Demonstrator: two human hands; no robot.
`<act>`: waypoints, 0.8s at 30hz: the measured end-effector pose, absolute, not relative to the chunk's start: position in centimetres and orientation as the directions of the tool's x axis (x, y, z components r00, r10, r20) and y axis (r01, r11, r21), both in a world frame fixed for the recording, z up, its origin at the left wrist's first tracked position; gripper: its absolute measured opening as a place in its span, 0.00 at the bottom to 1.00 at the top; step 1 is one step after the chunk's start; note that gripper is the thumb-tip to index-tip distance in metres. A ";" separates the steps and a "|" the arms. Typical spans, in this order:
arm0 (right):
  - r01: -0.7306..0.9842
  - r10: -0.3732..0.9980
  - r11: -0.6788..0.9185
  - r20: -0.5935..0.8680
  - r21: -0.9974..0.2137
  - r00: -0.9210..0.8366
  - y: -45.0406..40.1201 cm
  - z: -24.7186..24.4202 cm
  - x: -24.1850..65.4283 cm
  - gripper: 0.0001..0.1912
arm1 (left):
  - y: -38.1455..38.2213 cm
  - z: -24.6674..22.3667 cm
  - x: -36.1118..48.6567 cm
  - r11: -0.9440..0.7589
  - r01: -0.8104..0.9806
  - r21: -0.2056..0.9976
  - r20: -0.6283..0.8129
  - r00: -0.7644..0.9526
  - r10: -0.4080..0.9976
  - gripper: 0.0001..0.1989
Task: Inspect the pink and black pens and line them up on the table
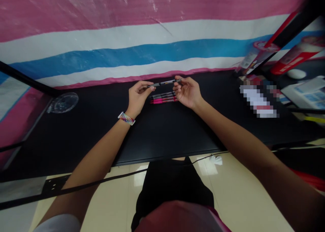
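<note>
A slim pen (165, 83) with a grey grip and a clear barrel is held level above the table, between my two hands. My left hand (139, 95) pinches its grey end between thumb and fingers. At the other end, my right hand (187, 91) has its fingertips closed on the pen. Just beneath it, several more pens (162, 99) with pink and grey grips lie side by side on the black table (162, 134). My right fingers partly cover the right ends of those pens.
A clear plastic lid (63, 102) lies on the left. At the right stand a clear cup (254, 58) with a red straw and a red-and-white cup (294, 58), near a white mouse (296, 74). Striped sheeting (127, 58) hangs behind the table; a black cable (122, 175) crosses in front.
</note>
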State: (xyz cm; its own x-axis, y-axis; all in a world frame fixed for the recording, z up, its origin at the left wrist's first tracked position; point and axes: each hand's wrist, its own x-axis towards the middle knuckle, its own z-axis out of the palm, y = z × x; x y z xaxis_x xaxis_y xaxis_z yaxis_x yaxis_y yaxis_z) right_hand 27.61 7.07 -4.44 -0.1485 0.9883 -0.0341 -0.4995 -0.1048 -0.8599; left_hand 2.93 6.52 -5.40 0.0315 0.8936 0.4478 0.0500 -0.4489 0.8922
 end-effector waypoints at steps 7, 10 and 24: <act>-0.402 0.993 -0.030 0.020 -0.915 -0.119 7.1 -4.7 27.6 0.22 | 6.5 -5.4 2.9 -0.455 0.058 0.888 0.454 0.039 0.890 0.14; -0.428 0.994 -0.060 -0.012 -0.902 -0.113 7.1 -4.8 27.6 0.20 | 6.6 -5.4 2.9 -0.457 0.044 0.888 0.456 0.035 0.889 0.15; 0.353 0.864 0.482 0.502 -0.802 -0.039 7.4 -5.5 28.7 0.10 | 7.3 -5.7 2.0 -0.496 0.281 0.821 0.504 0.050 0.862 0.08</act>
